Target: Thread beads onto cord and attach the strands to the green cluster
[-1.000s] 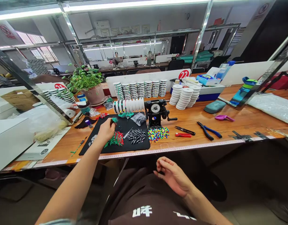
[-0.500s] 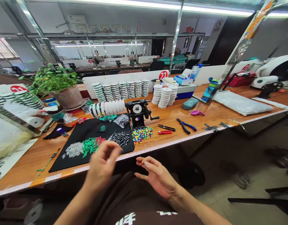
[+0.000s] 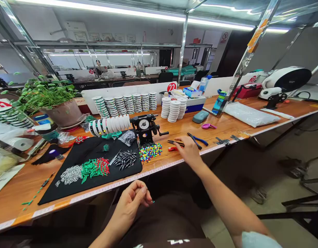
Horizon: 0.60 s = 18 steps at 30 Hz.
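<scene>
On the right part of the surface (image 3: 218,124), near its front edge, we have the right hand (image 3: 190,151) over the black snips (image 3: 171,141), blades emerging left of the fingers. Right grip: handles hidden; we cannot tell whether it has clamped on them. Left grip: the left hand (image 3: 133,199) is off the surface, before its edge, fingertips pinched on a small green piece (image 3: 153,202), mostly hidden.

Our judgement: take the snips by the handles, lift straight up, blades pointed away from the left fingers.

Surroundings: red tool (image 3: 171,149) just beside the snips, liable to be caught up too; blue-handled pliers (image 3: 200,140) crowd the right side; loose coloured beads (image 3: 150,152), left, would scatter under a sideways drag; crank (image 3: 164,133) juts out behind.
</scene>
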{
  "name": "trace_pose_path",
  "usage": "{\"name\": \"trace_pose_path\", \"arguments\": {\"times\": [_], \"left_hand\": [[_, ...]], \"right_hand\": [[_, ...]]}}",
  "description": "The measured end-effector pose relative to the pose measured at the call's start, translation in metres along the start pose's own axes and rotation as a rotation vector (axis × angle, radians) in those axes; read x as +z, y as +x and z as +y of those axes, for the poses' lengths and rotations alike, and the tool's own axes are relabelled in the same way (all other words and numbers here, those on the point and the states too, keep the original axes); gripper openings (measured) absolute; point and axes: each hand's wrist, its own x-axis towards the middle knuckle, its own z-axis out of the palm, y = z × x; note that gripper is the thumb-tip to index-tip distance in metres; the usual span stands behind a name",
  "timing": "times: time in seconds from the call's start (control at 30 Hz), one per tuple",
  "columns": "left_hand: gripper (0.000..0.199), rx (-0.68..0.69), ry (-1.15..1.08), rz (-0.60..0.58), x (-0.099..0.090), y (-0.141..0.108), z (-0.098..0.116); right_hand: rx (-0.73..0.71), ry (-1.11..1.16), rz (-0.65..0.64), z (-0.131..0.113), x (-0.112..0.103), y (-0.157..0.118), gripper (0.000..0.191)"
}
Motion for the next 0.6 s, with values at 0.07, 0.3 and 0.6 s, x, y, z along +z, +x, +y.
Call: {"name": "trace_pose_path", "arguments": {"times": [0.07, 0.3, 0.6], "left_hand": [[0.046, 0.010, -0.007, 0.018, -0.001, -0.002, -0.005], [0.045, -0.021, -0.069, 0.025, -0.010, -0.007, -0.024], [0.051, -0.037, -0.071, 0.081, -0.011, -0.015, -0.030]], "right_hand": [[0.007, -0.120, -0.105, 0.020, -0.007, 0.027, 0.012], [-0.039, -0.381, -0.368, 0.033, -0.004, 0.057, 0.010], [-0.143, -0.167, -0.210, -0.003, -0.019, 0.001, 0.029]]}}
